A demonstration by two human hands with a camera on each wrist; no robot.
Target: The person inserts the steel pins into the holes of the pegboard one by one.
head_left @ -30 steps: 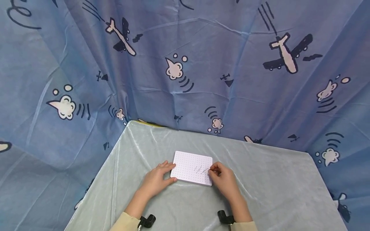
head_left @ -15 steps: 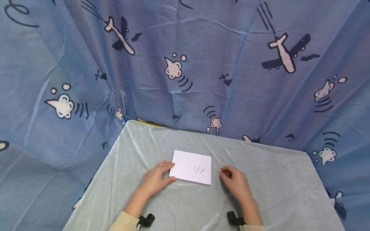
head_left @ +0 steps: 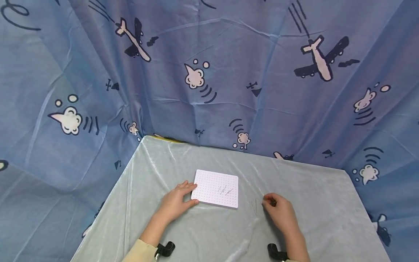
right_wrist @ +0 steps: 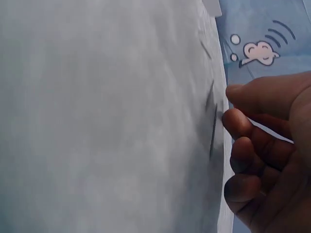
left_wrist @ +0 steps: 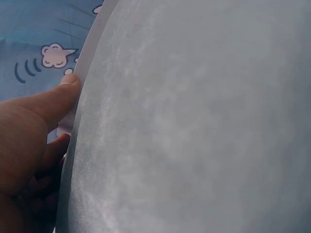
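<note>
A white rectangular pad (head_left: 209, 182) with rows of small dots lies on the table. Several thin dark needle-like pieces (head_left: 226, 190) show on its right half. My left hand (head_left: 176, 201) rests at the pad's left edge, fingers on the far side and thumb at the near corner. My right hand (head_left: 283, 213) is over the cloth right of the pad, fingers curled and thumb close to the index fingertip. Thin dark needle-like pieces (right_wrist: 213, 132) lie on the cloth beside those fingertips in the right wrist view. I cannot tell whether the fingertips pinch one.
A pale grey-green velvety cloth (head_left: 209, 233) covers the table. Blue curtains (head_left: 170, 83) printed with planes and clouds hang behind and at both sides. A small black camera (head_left: 168, 249) sits on the left wrist, another black camera (head_left: 277, 252) on the right.
My right hand has left the pad's right edge and moved right across the cloth. Two thin dark lines now show on the cloth between pad and hand. The left hand stays at the pad.
</note>
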